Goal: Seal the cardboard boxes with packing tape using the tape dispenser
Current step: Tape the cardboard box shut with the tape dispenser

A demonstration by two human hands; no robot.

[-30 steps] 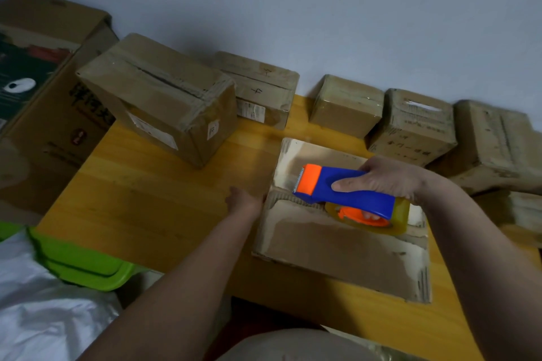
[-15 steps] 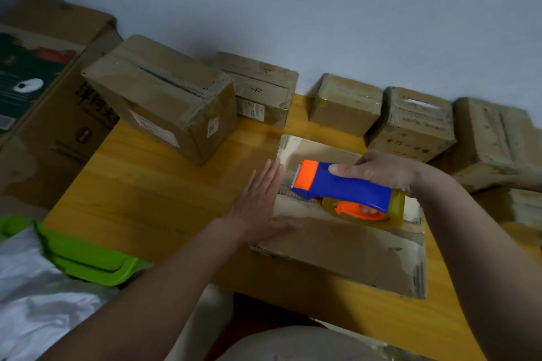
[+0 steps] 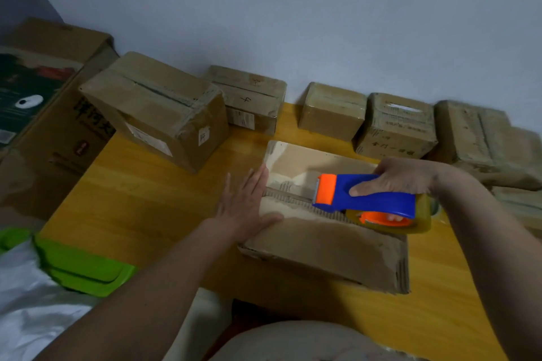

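Note:
A flat cardboard box [image 3: 325, 246] lies on the wooden table [image 3: 140, 202] in front of me, its centre seam running left to right. My right hand [image 3: 401, 176] grips a blue and orange tape dispenser [image 3: 363, 196] with a roll of clear tape, held over the seam at the box's right half. My left hand [image 3: 243, 205] is flat, fingers spread, against the box's left edge, thumb resting on the near flap. Strips of shiny tape cover the far flap.
Several taped cardboard boxes line the wall: a big one [image 3: 158, 108] at the left, smaller ones [image 3: 396, 126] behind and to the right. A large printed carton [image 3: 44, 114] stands at the far left. A green lid [image 3: 85, 267] and white plastic sheet [image 3: 26, 311] lie at the near left.
My left hand went from a closed grip at the box's left corner to a flat, spread palm against that edge. The dispenser shifted slightly right along the seam.

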